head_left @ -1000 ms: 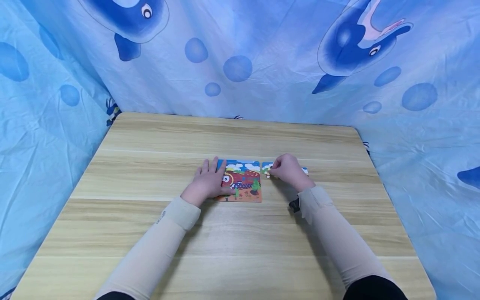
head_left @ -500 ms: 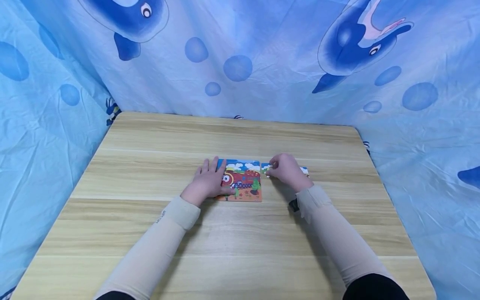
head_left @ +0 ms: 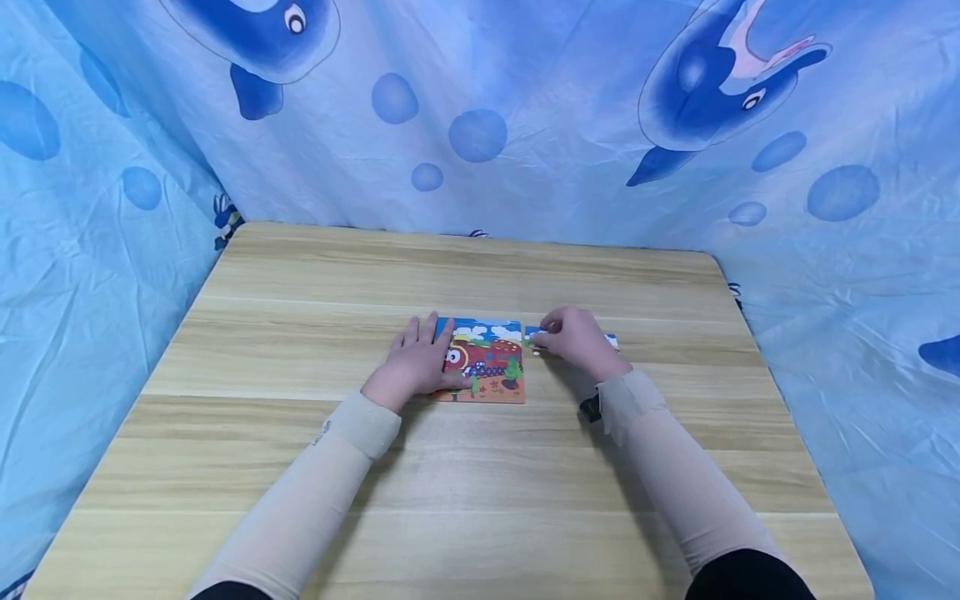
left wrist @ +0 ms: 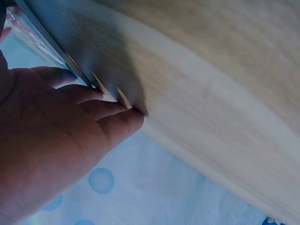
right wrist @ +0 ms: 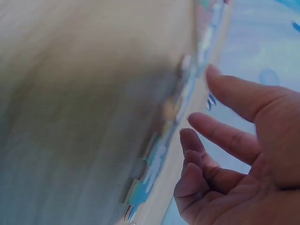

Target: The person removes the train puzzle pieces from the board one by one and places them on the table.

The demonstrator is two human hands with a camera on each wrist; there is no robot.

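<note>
My left hand [head_left: 415,362] rests with spread fingers on the left part of a picture puzzle [head_left: 495,354] showing a red cartoon train, blue sky and brown ground. In the left wrist view its fingertips [left wrist: 133,119] reach past the puzzle's edge. To the right of that picture lies a narrow strip of joined puzzle pieces [head_left: 612,341], with sky and clouds on it. My right hand [head_left: 576,337] is over this strip and hides its middle. In the right wrist view the thumb and index finger are apart beside the strip [right wrist: 154,161], the other fingers bent, with nothing seen between them.
Both things lie on a wood-grain table [head_left: 450,492]. A blue curtain [head_left: 555,125] with dolphins and bubbles hangs behind the table and along its sides. A dark object, perhaps the wrist camera [head_left: 590,409], sits at my right wrist.
My right thumb and index finger have parted a little above the strip. The left hand and the train picture have stayed in place.
</note>
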